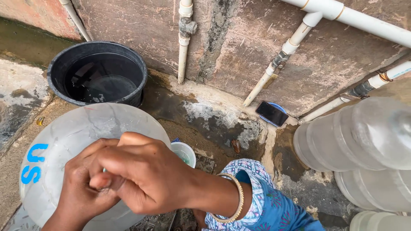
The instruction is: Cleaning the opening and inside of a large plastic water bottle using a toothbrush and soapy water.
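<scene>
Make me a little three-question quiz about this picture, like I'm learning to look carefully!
1. True or false: the round black plastic bucket holds water.
2. Which hand wears the thin gold bangle? A left, B right.
3. Fill in: both hands rest on the big frosted ___ water jug.

Key: 1 true. 2 B. 3 plastic.

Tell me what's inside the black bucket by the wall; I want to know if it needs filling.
The black bucket holds dark, shallow-looking water that reflects light. Its near rim and the big translucent jug hide the closest part.
</scene>
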